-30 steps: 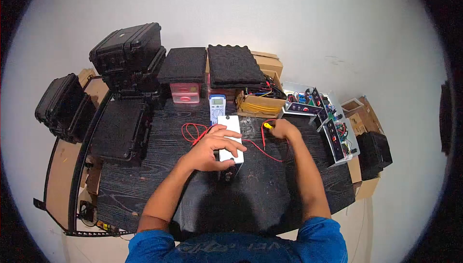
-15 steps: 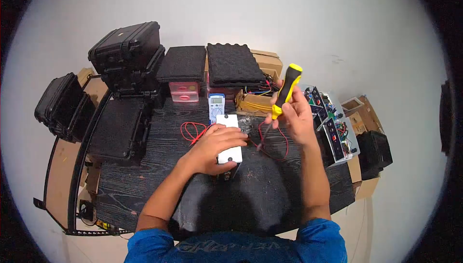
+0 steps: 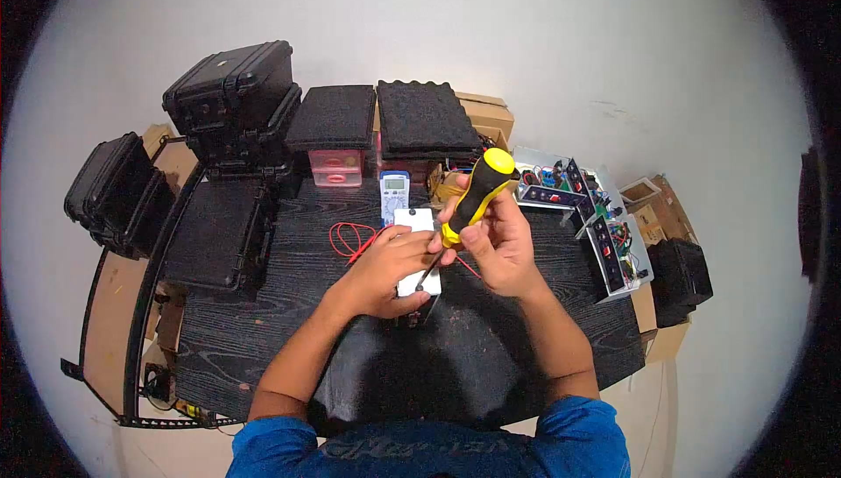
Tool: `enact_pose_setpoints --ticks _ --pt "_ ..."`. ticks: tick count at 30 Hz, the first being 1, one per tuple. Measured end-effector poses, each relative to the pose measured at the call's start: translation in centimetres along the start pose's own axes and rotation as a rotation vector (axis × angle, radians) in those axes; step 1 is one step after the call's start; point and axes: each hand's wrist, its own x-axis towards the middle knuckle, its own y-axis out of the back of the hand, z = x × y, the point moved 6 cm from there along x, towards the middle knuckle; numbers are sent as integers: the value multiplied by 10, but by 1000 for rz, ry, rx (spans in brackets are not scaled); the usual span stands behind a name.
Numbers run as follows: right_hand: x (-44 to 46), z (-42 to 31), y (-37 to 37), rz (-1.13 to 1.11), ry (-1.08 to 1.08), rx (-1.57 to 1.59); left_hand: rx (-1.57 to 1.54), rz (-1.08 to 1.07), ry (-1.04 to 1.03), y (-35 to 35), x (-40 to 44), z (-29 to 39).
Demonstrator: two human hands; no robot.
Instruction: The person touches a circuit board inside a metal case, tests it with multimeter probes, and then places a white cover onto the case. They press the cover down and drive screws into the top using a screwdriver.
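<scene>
Left hand (image 3: 385, 276) lies palm down over the white box (image 3: 420, 223), fingers running right across its top, thumb stuck out along the near end; thumb and fingers stand apart, can't tell if they clamp the sides or just press down. Right hand (image 3: 495, 246) is clamped on the screwdriver (image 3: 480, 198), fingers wrapped round the lower handle, thumb pressed along it, wrist raised above the table (image 3: 491, 355). Screwdriver is tilted: butt up and to the right, shaft sloping down-left past the left fingers to the near screw (image 3: 419, 288) of the box; contact at the tip too small to tell. Hands are close together, can't tell if fingertips touch. Left forearm angles up-right from its blue sleeve (image 3: 274, 445), right forearm angles up-left; both elbows bent. Box sits on the table in front of the person, just nearer than the multimeter (image 3: 394, 189). Red lead (image 3: 354, 257) loops left of the box; circuit panels (image 3: 604, 254) stand on the right.
</scene>
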Motion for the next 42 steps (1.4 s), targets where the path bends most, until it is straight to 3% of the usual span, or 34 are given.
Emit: enact_pose_setpoints --ticks 26,42 --pt "6 -3 -8 -55 15 48 -20 0 7 -2 0 -3" --pt "7 4 -10 -40 -102 50 22 11 -20 -2 -1 -3"
